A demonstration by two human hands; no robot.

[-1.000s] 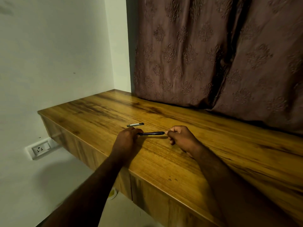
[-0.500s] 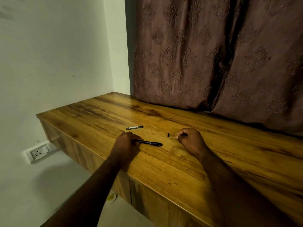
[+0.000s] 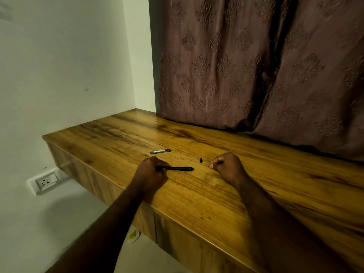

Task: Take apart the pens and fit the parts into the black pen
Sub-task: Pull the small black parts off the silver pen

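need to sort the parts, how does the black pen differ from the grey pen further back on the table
The black pen is dark all over; the grey pen is paler with a light strip. The black pen is gripped at one end by the left hand; the grey pen lies untouched. The black pen looks longer. Both lie roughly flat on the wooden table.

Head view; down over desk (image 3: 256, 194)

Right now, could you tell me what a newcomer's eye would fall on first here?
Two hands on the wooden desk: the left hand grips a black pen lying flat, and the right hand is closed, its contents unclear. A small black pen piece lies between them, a grey pen just beyond.
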